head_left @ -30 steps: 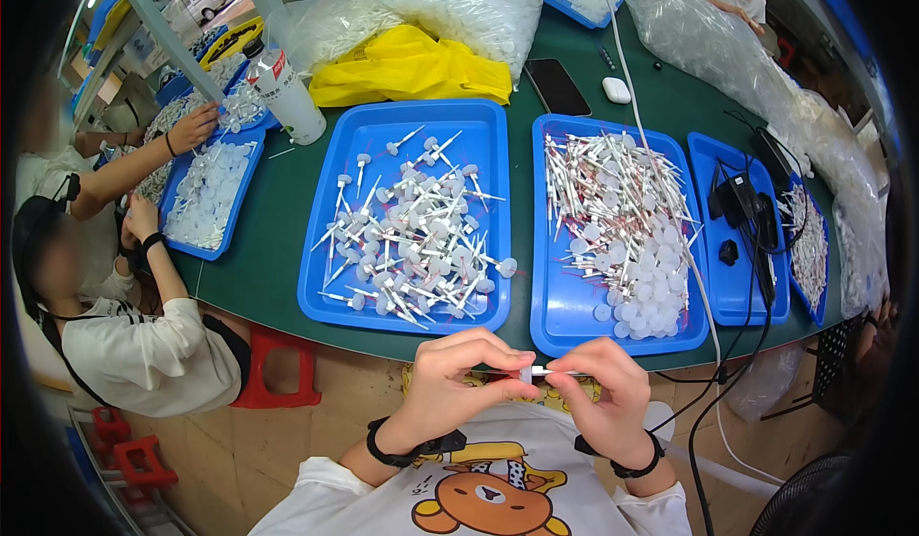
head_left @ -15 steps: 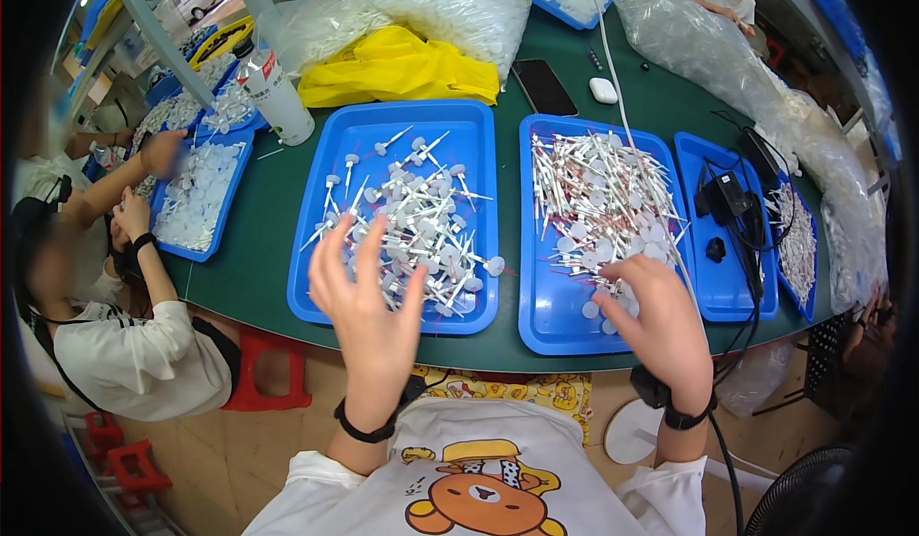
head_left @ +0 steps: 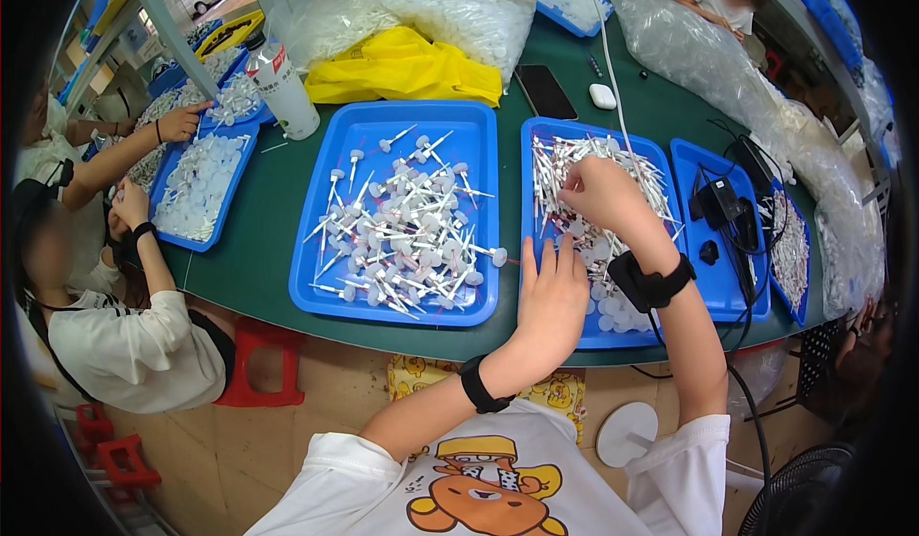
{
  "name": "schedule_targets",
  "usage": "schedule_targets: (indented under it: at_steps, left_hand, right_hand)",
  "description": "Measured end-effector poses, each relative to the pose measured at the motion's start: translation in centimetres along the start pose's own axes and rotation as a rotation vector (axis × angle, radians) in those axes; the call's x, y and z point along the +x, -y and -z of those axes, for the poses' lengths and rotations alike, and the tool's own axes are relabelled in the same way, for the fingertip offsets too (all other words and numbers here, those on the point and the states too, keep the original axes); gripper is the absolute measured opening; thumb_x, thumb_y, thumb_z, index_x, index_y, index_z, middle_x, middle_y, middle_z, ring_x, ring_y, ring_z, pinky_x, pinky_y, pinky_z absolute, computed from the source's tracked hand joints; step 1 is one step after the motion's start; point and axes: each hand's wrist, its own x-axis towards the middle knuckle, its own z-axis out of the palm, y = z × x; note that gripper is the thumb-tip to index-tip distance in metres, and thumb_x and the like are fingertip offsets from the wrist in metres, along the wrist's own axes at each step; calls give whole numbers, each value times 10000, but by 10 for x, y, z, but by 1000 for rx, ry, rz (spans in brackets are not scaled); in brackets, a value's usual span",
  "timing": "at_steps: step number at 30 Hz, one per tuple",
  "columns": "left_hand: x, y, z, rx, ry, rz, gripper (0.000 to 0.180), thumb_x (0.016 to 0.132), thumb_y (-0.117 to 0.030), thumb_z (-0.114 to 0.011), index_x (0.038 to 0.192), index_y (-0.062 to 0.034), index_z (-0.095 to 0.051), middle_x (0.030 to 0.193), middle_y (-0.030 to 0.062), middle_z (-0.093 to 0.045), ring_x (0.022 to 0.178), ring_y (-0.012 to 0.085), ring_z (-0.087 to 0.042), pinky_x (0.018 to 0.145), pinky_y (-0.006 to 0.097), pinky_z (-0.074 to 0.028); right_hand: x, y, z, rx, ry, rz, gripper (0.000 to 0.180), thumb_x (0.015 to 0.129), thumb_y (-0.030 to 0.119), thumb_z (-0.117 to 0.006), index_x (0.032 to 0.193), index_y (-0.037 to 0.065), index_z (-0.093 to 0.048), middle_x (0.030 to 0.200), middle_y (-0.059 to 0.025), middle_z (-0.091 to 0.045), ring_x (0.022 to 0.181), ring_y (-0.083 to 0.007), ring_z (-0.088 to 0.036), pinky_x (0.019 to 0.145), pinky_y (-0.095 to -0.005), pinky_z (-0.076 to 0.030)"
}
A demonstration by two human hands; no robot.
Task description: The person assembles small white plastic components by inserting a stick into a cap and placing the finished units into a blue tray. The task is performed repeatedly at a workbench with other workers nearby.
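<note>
My right hand (head_left: pixel 610 198) is over the heap of thin white sticks with red wires (head_left: pixel 555 167) in the blue tray right of centre (head_left: pixel 526 144). Its fingers are bent together, and what they hold, if anything, is hidden. Below it, my left hand (head_left: pixel 555 299) reaches across the same tray's left rim with its fingers stretched out, near translucent discs (head_left: pixel 617 311) at the tray's near end. Left of that hand, another blue tray (head_left: pixel 311 268) holds a pile of white sticks with round translucent discs on them (head_left: pixel 402 230).
A blue tray (head_left: pixel 732 282) with a black adapter (head_left: pixel 720 201) and cables stands at right. A yellow bag (head_left: pixel 402 67), bottle (head_left: pixel 282 91), phone (head_left: pixel 546 91) and white case (head_left: pixel 602 96) lie farther back. A white cord (head_left: pixel 617 77) hangs over the table. Co-workers sit at left beside a tray (head_left: pixel 230 187).
My left hand has moved right, from above the left tray to the right tray's rim. My right hand has moved away from me, from the discs up to the sticks.
</note>
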Motion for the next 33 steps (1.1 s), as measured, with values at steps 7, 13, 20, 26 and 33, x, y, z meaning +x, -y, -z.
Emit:
schedule_targets:
  at_steps: [7, 13, 20, 26, 33]
  left_hand:
    - [6, 2, 1, -30, 91, 13, 324, 752, 12, -574, 1051, 134, -599, 1173, 250, -519, 1187, 345, -504, 1143, 538, -257]
    - [-1, 8, 15, -308, -25, 58, 295, 849, 42, -558, 1130, 132, -555, 1190, 287, -509, 1163, 446, -503, 1101, 556, -328]
    - [-7, 19, 41, -444, -118, 102, 192, 849, 34, -605, 1038, 31, -632, 1043, 192, -642, 983, 404, -617, 998, 474, -478]
    - [-8, 23, 38, -524, -56, 147, 175, 809, 76, -582, 978, 42, -616, 951, 205, -638, 953, 409, -616, 959, 458, -486]
    - [-15, 19, 72, -1033, 68, 359, 173, 854, 20, -692, 1019, 17, -640, 939, 97, -651, 905, 185, -684, 807, 289, -538]
  right_hand:
    - [6, 1, -28, -91, -121, -10, 163, 724, 176, -724, 753, 19, -696, 709, -167, -679, 678, -310, -675, 667, -400, -535]
    - [-6, 1, -4, 224, -92, -36, 169, 715, 130, -722, 759, -22, -661, 679, -159, -669, 645, -276, -683, 632, -368, -545]
    - [-41, 0, 19, 714, 118, -134, 202, 824, 62, -679, 972, -70, -644, 692, -64, -661, 502, -96, -593, 417, -223, -422]
    - [-72, -21, 18, 340, -5, -84, 218, 821, 70, -692, 989, -66, -665, 782, -121, -694, 733, -173, -680, 638, -316, -522]
    - [-130, 10, 30, 793, -408, 25, 119, 922, -1, -591, 1034, -36, -575, 922, -134, -684, 892, -208, -692, 771, -324, -547]
